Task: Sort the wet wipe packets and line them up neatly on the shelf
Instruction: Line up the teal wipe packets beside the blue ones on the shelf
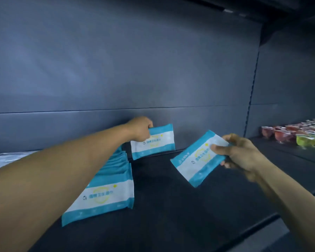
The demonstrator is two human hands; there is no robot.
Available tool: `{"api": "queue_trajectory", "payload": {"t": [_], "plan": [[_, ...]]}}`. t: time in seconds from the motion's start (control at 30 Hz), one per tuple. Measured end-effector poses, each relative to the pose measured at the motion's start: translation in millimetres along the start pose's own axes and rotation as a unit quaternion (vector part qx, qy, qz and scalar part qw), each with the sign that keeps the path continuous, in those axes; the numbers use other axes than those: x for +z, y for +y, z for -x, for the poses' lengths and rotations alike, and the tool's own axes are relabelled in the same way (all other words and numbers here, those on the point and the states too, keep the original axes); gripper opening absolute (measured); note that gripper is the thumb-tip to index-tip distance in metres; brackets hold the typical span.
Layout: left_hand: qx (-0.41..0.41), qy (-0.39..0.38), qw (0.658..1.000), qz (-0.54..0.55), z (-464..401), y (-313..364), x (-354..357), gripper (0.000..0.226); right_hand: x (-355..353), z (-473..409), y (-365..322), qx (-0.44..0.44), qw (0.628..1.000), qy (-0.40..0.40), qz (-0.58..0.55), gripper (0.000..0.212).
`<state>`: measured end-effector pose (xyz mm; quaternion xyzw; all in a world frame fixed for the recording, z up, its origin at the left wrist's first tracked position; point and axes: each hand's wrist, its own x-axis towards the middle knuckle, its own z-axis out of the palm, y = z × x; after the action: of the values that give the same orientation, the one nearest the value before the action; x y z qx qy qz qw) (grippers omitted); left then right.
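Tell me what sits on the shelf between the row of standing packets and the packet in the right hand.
Only bare dark shelf, as the head view shows; the row of packets stands left, and the right hand holds its packet above it.

Left arm stretched far forward, left hand (141, 129) fingers curled gripping, right hand (242, 153) nearer, fingers pinching

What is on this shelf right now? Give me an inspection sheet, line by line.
Surface: dark shelf, bare in the middle.
Job's things: row of packets standing on edge at left; back packet upright against the rear panel; loose packet held tilted above the shelf.
Clutter: pale wrapped goods at far left.
Grippers: left hand grips the back packet's top corner; right hand pinches the loose packet.
Cables: nothing seen.
Surroundings: grey back panel; jelly cups, red and green, on the next bay at right.
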<state>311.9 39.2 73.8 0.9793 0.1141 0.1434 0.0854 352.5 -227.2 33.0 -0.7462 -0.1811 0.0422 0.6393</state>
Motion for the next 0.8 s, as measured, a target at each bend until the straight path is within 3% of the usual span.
{"api": "queue_trajectory", "payload": {"t": [0.23, 0.5, 0.7, 0.8], "plan": [[-0.020, -0.020, 0.999, -0.026, -34, -23, 34, 0.020, 14, -47, 17, 0.051, 0.983, -0.167, 0.063, 0.018], [0.008, -0.007, 0.992, -0.129, -38, -27, 51, 0.013, 32, -91, 27, -0.001, 0.971, -0.189, 0.145, 0.009], [0.020, 0.035, 0.946, -0.322, -31, -30, 40, 0.018, 36, -101, 23, -0.035, 0.946, -0.202, 0.253, 0.026], [0.007, 0.049, 0.938, -0.343, -29, -31, 33, 0.018, 49, -108, 21, -0.073, 0.941, -0.219, 0.248, 0.017]]}}
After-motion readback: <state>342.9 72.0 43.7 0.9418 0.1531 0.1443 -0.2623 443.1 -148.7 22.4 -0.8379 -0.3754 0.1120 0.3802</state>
